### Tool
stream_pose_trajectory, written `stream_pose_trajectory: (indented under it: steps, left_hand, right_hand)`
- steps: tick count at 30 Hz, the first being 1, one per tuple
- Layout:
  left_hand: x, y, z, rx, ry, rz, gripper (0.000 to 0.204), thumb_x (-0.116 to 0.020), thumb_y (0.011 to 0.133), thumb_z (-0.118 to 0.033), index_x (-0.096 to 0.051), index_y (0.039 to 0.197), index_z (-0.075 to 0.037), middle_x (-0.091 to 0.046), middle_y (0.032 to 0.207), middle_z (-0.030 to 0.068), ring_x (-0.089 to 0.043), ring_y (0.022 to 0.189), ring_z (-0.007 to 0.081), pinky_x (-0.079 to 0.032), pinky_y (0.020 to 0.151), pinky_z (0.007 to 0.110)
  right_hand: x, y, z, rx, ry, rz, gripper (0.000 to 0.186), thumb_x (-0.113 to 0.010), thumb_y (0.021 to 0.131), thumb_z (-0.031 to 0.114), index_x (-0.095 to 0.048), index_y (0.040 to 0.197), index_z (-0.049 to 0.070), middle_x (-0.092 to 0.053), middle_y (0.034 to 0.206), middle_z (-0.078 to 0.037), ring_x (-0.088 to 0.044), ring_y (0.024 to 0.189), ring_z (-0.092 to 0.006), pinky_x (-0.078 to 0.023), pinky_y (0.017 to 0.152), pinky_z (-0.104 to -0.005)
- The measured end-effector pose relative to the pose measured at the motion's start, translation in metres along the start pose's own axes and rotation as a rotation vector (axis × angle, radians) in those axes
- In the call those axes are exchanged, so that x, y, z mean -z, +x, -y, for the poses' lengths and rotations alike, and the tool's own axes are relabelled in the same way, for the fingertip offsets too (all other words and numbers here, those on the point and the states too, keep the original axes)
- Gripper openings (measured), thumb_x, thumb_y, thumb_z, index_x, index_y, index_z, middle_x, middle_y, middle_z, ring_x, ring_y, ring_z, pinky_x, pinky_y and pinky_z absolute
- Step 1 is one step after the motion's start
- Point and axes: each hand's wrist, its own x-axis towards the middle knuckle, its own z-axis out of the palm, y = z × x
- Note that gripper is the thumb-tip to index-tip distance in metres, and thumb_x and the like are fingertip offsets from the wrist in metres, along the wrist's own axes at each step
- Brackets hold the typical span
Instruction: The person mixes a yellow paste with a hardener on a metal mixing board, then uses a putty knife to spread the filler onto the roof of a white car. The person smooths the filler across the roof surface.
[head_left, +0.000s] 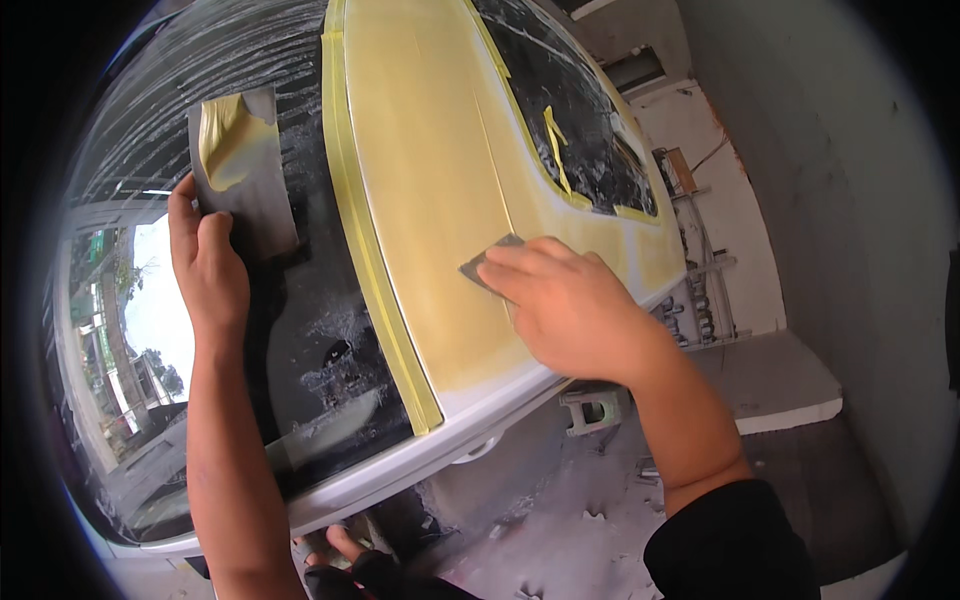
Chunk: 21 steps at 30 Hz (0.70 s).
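Note:
In my left hand [215, 255] is a flat grey rectangular board [262, 215], gripped at its near left edge. A lump of glossy yellow putty [222, 140] lies smeared across the board's upper part. My right hand [570, 300] is closed on a small dark grey spreader [488, 262], its fingers pressing it onto the car's pillar panel. That panel [420, 180] is covered in a smooth pale yellow coat, and a thin raised yellow line [490, 150] runs along it toward the spreader.
Yellow masking tape [375, 260] borders the panel beside the dark windshield [320, 330]. More tape [556, 150] hangs loose over the side window [590, 110]. A grey-green step stool [592, 411] stands on the stained floor [560, 510]. At the right rises a grey wall [830, 200].

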Motion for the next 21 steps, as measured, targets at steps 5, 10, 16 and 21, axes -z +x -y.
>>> stream_pose_trajectory:
  steps: [5, 10, 16, 21]
  left_hand:
    - [-0.001, -0.004, -0.002, 0.022, -0.051, 0.000, 0.045, -0.043, 0.088, -0.009, -0.051, 0.130, 0.001, -0.055, 0.092, 0.0045, -0.045, 0.077, 0.0086, -0.039, 0.074, 0.023]
    - [-0.002, -0.004, -0.004, 0.013, -0.141, -0.034, 0.045, -0.043, 0.088, -0.009, -0.050, 0.131, 0.002, -0.056, 0.096, 0.0051, -0.048, 0.082, 0.0106, -0.040, 0.078, 0.023]
    - [-0.009, -0.017, -0.016, 0.024, -0.370, 0.040, 0.044, -0.042, 0.088, -0.008, -0.049, 0.130, 0.003, -0.056, 0.102, 0.0066, -0.049, 0.093, 0.0124, -0.037, 0.086, 0.023]
    - [-0.028, -0.043, -0.042, 0.274, -0.633, 0.151, 0.047, -0.040, 0.083, -0.006, -0.048, 0.129, 0.001, -0.056, 0.109, 0.0092, -0.051, 0.096, 0.0153, -0.041, 0.090, 0.028]
  right_hand:
    - [-0.011, -0.044, 0.023, -0.012, -0.013, -0.011, 0.044, -0.059, 0.080, 0.007, -0.058, 0.124, 0.004, -0.055, 0.132, -0.007, -0.053, 0.116, -0.0253, -0.047, 0.076, -0.0466]
    - [-0.019, -0.075, 0.035, -0.051, 0.016, 0.022, 0.047, -0.059, 0.080, 0.005, -0.055, 0.127, 0.005, -0.053, 0.136, -0.009, -0.052, 0.120, -0.0286, -0.045, 0.088, -0.0447]
    - [-0.016, -0.095, 0.043, -0.085, 0.024, 0.045, 0.050, -0.061, 0.079, 0.005, -0.056, 0.128, 0.005, -0.054, 0.137, -0.010, -0.052, 0.120, -0.0284, -0.044, 0.091, -0.0437]
    - [0.015, -0.073, 0.040, -0.038, 0.138, -0.246, 0.049, -0.062, 0.081, 0.003, -0.059, 0.130, 0.002, -0.055, 0.138, -0.014, -0.052, 0.124, -0.0343, -0.042, 0.101, -0.0453]
